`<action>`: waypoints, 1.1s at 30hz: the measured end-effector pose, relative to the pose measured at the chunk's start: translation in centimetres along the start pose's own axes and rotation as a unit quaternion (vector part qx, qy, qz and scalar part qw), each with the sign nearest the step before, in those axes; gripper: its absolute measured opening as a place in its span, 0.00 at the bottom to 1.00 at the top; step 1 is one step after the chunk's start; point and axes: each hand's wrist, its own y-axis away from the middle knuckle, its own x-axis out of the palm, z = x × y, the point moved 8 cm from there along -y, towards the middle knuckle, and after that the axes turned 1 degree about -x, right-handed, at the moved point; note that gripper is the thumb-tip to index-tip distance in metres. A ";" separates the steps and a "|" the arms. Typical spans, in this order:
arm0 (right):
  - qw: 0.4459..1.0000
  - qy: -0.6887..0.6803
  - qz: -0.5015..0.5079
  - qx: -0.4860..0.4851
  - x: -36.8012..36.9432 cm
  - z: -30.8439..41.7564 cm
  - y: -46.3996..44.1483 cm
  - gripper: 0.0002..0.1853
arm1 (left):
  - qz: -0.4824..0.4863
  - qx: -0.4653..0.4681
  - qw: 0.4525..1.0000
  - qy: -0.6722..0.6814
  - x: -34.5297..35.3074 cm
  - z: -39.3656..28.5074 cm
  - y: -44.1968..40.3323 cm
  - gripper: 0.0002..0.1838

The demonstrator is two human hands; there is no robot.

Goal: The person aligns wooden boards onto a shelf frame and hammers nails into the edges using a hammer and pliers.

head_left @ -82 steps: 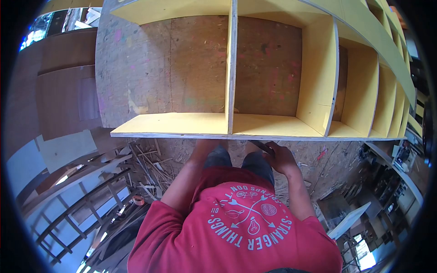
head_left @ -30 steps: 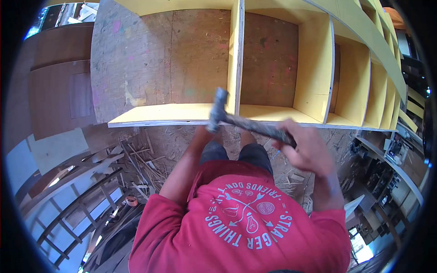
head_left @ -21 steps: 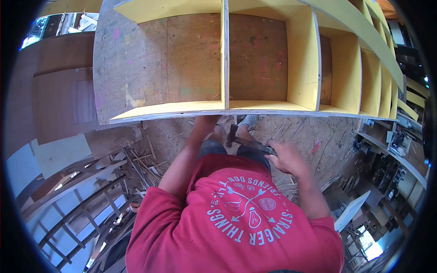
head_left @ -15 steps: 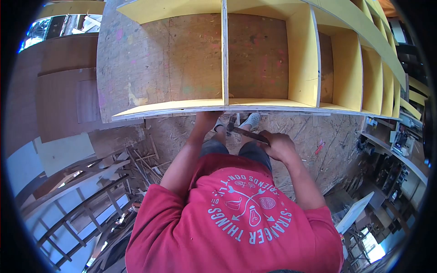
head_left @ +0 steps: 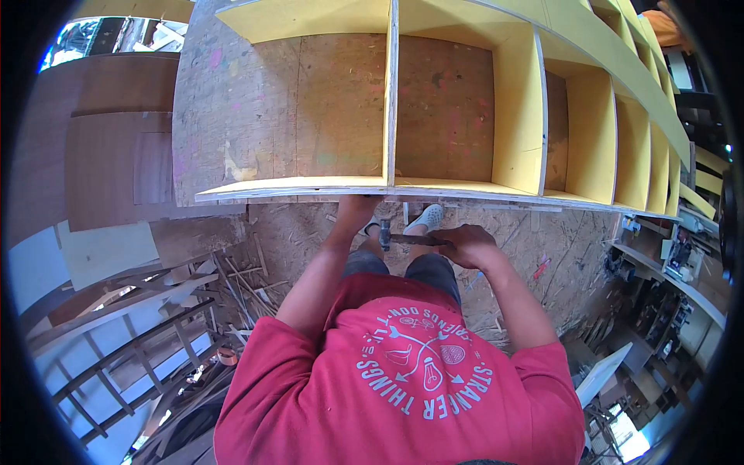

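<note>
My right hand [head_left: 467, 246] is closed around the handle of a hammer [head_left: 415, 239]. The hammer lies roughly level above my legs, its metal head pointing left, apart from the yellow wooden frame [head_left: 434, 188]. My left hand [head_left: 358, 207] is at the frame's near edge, just below an upright divider [head_left: 391, 101]. Its fingers are hidden beneath or behind that edge, so whether they grip it cannot be seen. The frame has several yellow compartments and rests on a stained plywood tabletop [head_left: 232, 116].
Brown boards [head_left: 116, 155] lie at the left, with a dark slatted frame [head_left: 132, 360] and scrap strips [head_left: 240, 283] below. Tools and clutter line a shelf [head_left: 674, 267] on the right. Another person's orange clothing [head_left: 663, 29] shows at the upper right. Wood shavings cover the floor [head_left: 504, 232].
The hammer's head has swung away from the frame's near edge toward my body, and the handle is now nearly level. My left hand stays at the edge. The whole view has shifted slightly.
</note>
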 end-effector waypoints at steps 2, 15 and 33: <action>0.999 0.028 0.034 0.014 -0.6 0.5 -0.5 0.22 | -0.009 -0.023 0.999 -0.028 0.0 0.8 -0.1 0.23; 0.996 0.004 0.023 0.086 -1.6 0.0 -1.4 0.20 | -0.031 -0.028 0.991 -0.127 -0.1 2.3 -0.3 0.21; 0.988 0.011 0.153 -0.014 0.0 0.3 -2.1 0.21 | -0.052 -0.102 0.982 -0.150 0.0 3.4 0.1 0.25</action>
